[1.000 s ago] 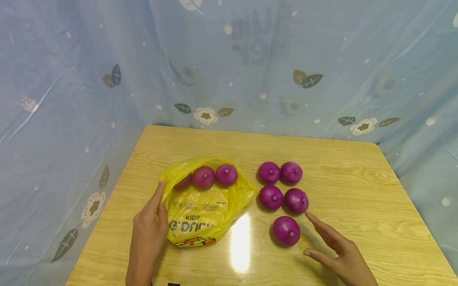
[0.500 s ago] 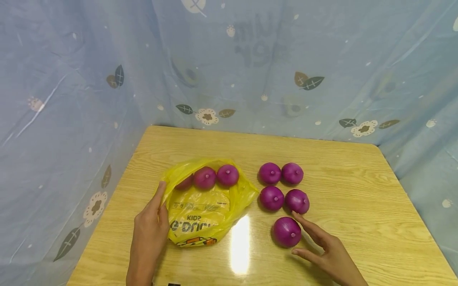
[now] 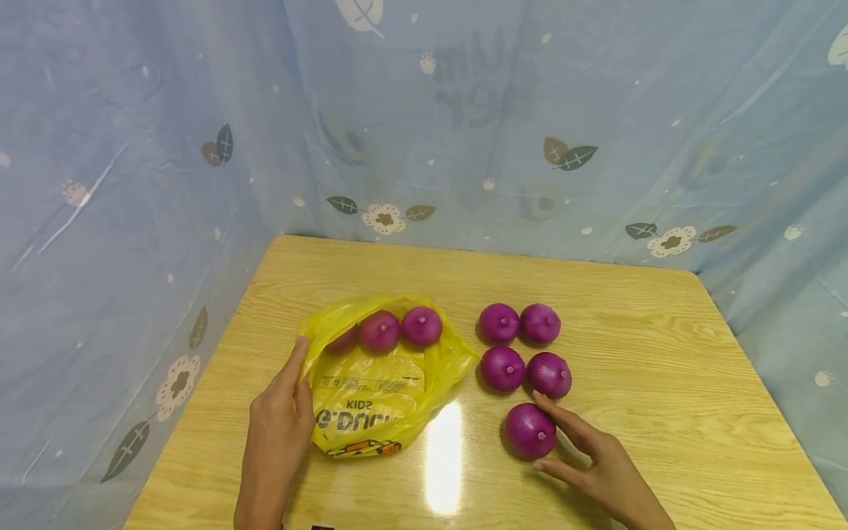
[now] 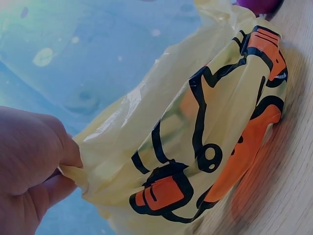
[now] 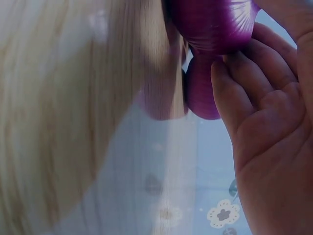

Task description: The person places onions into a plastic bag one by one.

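Observation:
My left hand point(image 3: 277, 423) pinches the left edge of a yellow plastic bag point(image 3: 371, 375) lying with its mouth open; the left wrist view shows the bag's film point(image 4: 161, 142) between thumb and fingers. Inside the bag are three purple onions point(image 3: 379, 331), the leftmost partly hidden by the film. My right hand point(image 3: 606, 467) is at the right side of the nearest loose onion point(image 3: 530, 431), fingers behind it and thumb in front, not curled tight. In the right wrist view the hand point(image 5: 274, 127) has its fingers extended beside that onion point(image 5: 215, 24).
Behind the nearest onion, four more purple onions point(image 3: 501, 369) stand in two pairs, right of the bag. The wooden table point(image 3: 636, 338) ends at a blue patterned curtain point(image 3: 464, 132) at the back and sides. A small dark object point(image 3: 322, 527) shows at the bottom edge.
My right hand has moved left to the nearest onion, its fingers now at the onion's far side. My left hand keeps its hold on the bag, and the onions have not moved.

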`<state>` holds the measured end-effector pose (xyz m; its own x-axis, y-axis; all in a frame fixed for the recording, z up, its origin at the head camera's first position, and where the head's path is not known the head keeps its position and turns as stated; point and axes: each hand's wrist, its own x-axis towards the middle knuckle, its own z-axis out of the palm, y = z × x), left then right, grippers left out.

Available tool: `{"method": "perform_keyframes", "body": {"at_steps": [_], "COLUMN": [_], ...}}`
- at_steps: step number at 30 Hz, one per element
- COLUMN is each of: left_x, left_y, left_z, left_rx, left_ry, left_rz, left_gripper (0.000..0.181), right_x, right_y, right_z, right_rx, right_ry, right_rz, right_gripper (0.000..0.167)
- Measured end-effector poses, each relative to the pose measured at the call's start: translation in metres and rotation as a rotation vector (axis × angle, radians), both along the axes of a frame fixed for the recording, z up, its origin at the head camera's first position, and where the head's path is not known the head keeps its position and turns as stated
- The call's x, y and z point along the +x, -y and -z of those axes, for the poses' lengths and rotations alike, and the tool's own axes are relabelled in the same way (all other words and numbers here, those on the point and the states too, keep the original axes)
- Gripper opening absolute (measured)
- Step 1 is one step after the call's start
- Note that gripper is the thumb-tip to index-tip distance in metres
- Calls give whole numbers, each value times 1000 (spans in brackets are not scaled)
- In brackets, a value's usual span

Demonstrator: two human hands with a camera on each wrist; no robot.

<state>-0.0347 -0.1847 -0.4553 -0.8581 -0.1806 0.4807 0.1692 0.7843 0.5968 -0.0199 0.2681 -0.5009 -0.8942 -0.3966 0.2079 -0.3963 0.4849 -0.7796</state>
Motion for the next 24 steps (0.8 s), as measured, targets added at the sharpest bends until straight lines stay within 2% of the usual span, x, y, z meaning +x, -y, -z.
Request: {"method": "perform_keyframes", "body": {"at_steps": [15,24], "left_x": [0,1], "left_y": [1,0], "left_z": [1,-1], "left_rx": [-19,-9], "left_ry": [-15,-2], "left_rz": [6,8], "left_gripper": [66,66], "right_x": [-1,-5], "right_y": [7,11], "right_z": [4,4], "right_rx": [47,43], "right_ry": [5,-45], "right_rz": [-22,-45], "right_gripper": [80,79]}}
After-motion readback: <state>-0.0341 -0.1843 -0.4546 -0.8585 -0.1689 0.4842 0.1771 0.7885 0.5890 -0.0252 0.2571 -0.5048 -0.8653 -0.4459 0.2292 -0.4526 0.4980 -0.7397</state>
